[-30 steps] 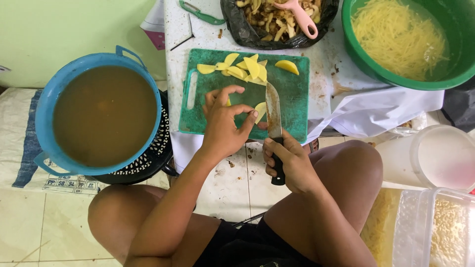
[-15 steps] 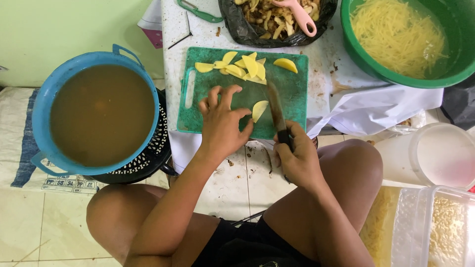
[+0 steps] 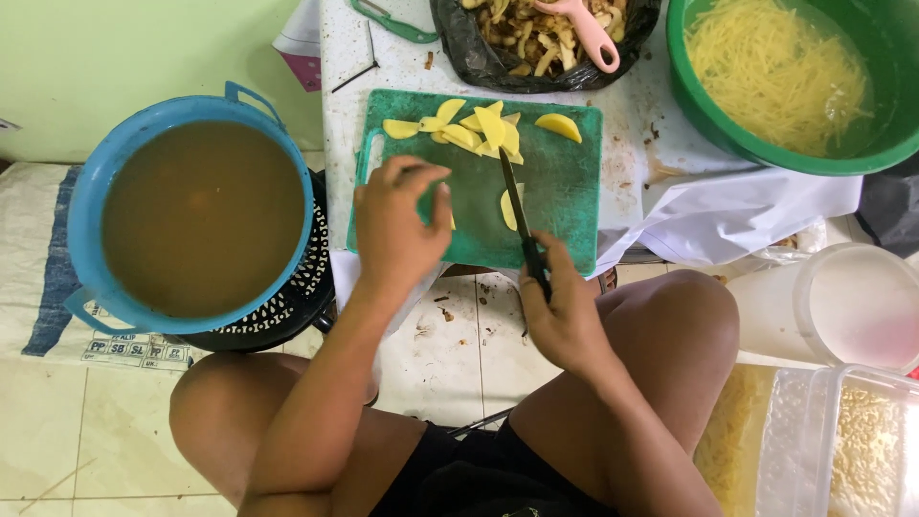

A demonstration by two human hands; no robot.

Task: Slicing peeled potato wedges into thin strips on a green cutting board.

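Observation:
A green cutting board (image 3: 565,206) lies on a low white table, with several yellow potato slices (image 3: 479,129) piled along its far edge. My left hand (image 3: 397,225) rests over the board's near left part, fingers curled on a small potato piece that is mostly hidden. My right hand (image 3: 565,321) grips the black handle of a knife (image 3: 517,206), whose blade points away from me across the board, next to one loose slice (image 3: 509,208).
A blue tub of brown water (image 3: 196,215) stands at the left on a black basket. A green basin of shredded potato (image 3: 790,77) sits at the far right. A black bag of peelings (image 3: 536,43) with a pink peeler lies beyond the board. Clear plastic containers (image 3: 842,421) stand at the right.
The knife swung from upright beside the slice to lying flatter across the board, tip toward the far pile. My left hand shifted left and curled its fingers.

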